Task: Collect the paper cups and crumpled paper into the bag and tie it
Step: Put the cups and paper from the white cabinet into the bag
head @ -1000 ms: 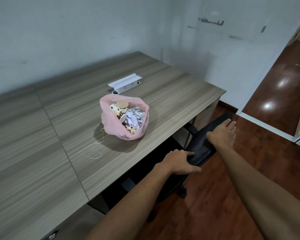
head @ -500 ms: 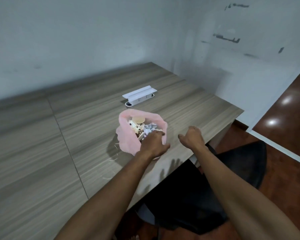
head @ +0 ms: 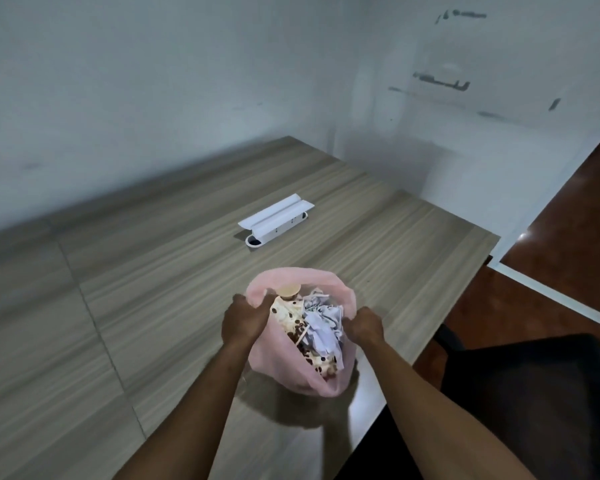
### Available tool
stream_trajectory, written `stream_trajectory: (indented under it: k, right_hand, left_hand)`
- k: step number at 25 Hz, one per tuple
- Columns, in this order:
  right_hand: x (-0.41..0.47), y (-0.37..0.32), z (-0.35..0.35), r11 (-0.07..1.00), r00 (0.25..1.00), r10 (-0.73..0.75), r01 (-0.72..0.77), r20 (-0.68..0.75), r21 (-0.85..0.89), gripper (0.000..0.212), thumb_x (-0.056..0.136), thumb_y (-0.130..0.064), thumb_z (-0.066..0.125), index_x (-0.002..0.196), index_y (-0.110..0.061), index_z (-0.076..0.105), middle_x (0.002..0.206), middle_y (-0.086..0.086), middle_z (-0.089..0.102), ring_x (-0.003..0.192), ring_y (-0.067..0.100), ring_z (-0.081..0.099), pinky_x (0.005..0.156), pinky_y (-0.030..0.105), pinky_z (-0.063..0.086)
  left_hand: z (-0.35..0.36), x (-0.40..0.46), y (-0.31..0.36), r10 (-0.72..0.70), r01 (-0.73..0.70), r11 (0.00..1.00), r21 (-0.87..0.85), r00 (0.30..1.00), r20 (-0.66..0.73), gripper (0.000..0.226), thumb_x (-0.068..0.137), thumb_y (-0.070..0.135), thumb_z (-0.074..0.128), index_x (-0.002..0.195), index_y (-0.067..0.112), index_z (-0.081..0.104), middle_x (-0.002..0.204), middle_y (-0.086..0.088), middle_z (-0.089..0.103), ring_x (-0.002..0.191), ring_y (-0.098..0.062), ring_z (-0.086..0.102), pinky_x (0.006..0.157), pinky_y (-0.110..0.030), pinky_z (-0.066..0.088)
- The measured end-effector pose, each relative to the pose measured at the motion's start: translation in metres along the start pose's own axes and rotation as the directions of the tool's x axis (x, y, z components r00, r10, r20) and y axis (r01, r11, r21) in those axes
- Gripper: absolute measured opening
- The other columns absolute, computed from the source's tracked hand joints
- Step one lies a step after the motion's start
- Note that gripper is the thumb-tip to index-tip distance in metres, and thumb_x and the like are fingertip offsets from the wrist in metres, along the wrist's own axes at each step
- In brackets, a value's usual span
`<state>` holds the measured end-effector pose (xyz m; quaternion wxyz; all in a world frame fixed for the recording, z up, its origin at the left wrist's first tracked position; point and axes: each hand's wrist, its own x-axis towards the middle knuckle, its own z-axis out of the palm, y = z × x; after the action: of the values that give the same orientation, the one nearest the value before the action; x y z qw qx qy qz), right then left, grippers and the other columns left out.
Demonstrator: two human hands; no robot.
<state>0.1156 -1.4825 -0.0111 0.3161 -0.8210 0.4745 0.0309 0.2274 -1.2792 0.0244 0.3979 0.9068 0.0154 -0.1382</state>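
Head | left hand [head: 245,320], right hand [head: 364,323] fingers gripping bag [head: 291,374] rim, opposite sides

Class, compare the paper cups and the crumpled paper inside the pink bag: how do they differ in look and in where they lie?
The paper cups are cream with brown spots; the crumpled paper is plain white-grey. The cups keep a smooth, round form, while the paper is wrinkled and shapeless. The cups lie toward the left hand, the paper toward the right hand. Both sit inside the pink bag, whose mouth is not yet tied.
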Motion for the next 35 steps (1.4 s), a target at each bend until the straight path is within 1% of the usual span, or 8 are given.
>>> stream_trajectory:
  k: [6, 10, 13, 18, 22, 26, 31, 35]
  right_hand:
    - [0.011, -0.011, -0.01, 0.977, 0.987, 0.112, -0.089, -0.113, 0.193, 0.028, 0.092, -0.01, 0.047, 0.112, 0.006, 0.059, 0.119, 0.026, 0.063, 0.112, 0.038, 0.061, 0.084, 0.031, 0.048]
    - [0.01, -0.008, -0.049, 0.912, 0.947, 0.184, -0.065, -0.262, 0.404, 0.024, 0.091, -0.008, 0.042, 0.108, 0.002, 0.057, 0.112, 0.024, 0.063, 0.1, 0.035, 0.06, 0.076, 0.029, 0.04]
    - [0.008, 0.001, -0.093, 0.89, 0.919, 0.184, -0.006, -0.348, 0.456, 0.026, 0.092, -0.009, 0.04, 0.107, 0.001, 0.058, 0.112, 0.023, 0.063, 0.101, 0.035, 0.059, 0.075, 0.028, 0.037]
    - [-0.004, 0.049, -0.215, 0.874, 0.799, 0.178, 0.141, -0.575, 0.466, 0.022, 0.092, -0.013, 0.042, 0.101, -0.003, 0.059, 0.11, 0.02, 0.065, 0.101, 0.034, 0.06, 0.075, 0.027, 0.037]
    - [-0.026, 0.122, -0.329, 0.852, 0.656, 0.271, 0.177, -0.705, 0.493, 0.022, 0.092, -0.013, 0.042, 0.1, -0.008, 0.061, 0.111, 0.016, 0.067, 0.102, 0.031, 0.059, 0.078, 0.031, 0.04]
    - [-0.072, 0.237, -0.437, 0.79, 0.509, 0.405, 0.223, -0.759, 0.571, 0.013, 0.092, -0.013, 0.039, 0.092, -0.016, 0.052, 0.101, 0.01, 0.064, 0.096, 0.029, 0.058, 0.077, 0.033, 0.041]
    - [-0.137, 0.401, -0.522, 0.738, 0.555, 0.522, 0.087, -0.648, 0.669, 0.015, 0.091, -0.013, 0.036, 0.098, -0.019, 0.048, 0.103, 0.005, 0.055, 0.093, 0.025, 0.052, 0.075, 0.033, 0.043]
    - [-0.186, 0.535, -0.562, 0.658, 0.503, 0.615, 0.096, -0.607, 0.746, 0.018, 0.091, -0.015, 0.038, 0.104, -0.017, 0.05, 0.11, 0.009, 0.06, 0.093, 0.029, 0.06, 0.07, 0.037, 0.055]
  left_hand:
    - [0.002, 0.016, 0.015, -0.005, 0.009, 0.973, -0.231, 1.0, 0.015, 0.029, 0.095, 0.021, 0.046, 0.103, 0.002, 0.066, 0.113, -0.025, 0.067, 0.102, -0.039, 0.061, 0.089, -0.043, 0.051]
    - [0.001, 0.009, 0.054, 0.027, -0.016, 0.912, -0.41, 0.999, 0.02, 0.028, 0.087, 0.017, 0.046, 0.096, 0.003, 0.068, 0.102, -0.023, 0.069, 0.096, -0.039, 0.064, 0.087, -0.051, 0.054]
    - [0.007, -0.01, 0.099, 0.088, -0.048, 0.85, -0.524, 0.995, 0.05, 0.02, 0.082, 0.018, 0.047, 0.078, 0.013, 0.065, 0.084, -0.01, 0.069, 0.085, -0.033, 0.065, 0.074, -0.04, 0.053]
    - [0.038, -0.056, 0.197, 0.245, -0.172, 0.812, -0.558, 0.968, 0.057, 0.022, 0.087, 0.017, 0.045, 0.093, 0.009, 0.064, 0.094, -0.013, 0.066, 0.084, -0.03, 0.062, 0.079, -0.043, 0.055]
    - [0.083, -0.115, 0.278, 0.342, -0.18, 0.736, -0.653, 0.931, 0.13, 0.02, 0.087, 0.013, 0.046, 0.091, 0.007, 0.065, 0.093, -0.017, 0.064, 0.081, -0.03, 0.062, 0.063, -0.035, 0.055]
    - [0.152, -0.22, 0.357, 0.486, -0.149, 0.671, -0.727, 0.828, 0.28, 0.017, 0.091, 0.009, 0.047, 0.086, 0.008, 0.063, 0.081, -0.012, 0.061, 0.071, -0.026, 0.061, 0.051, -0.03, 0.051]
    - [0.263, -0.376, 0.409, 0.538, -0.13, 0.757, -0.64, 0.68, 0.498, 0.016, 0.092, 0.011, 0.056, 0.076, 0.011, 0.058, 0.073, -0.009, 0.06, 0.061, -0.022, 0.058, 0.047, -0.026, 0.052]
    - [0.353, -0.48, 0.429, 0.519, -0.124, 0.815, -0.566, 0.592, 0.617, 0.009, 0.094, 0.016, 0.057, 0.092, 0.007, 0.059, 0.084, -0.014, 0.063, 0.07, -0.027, 0.059, 0.069, -0.04, 0.054]
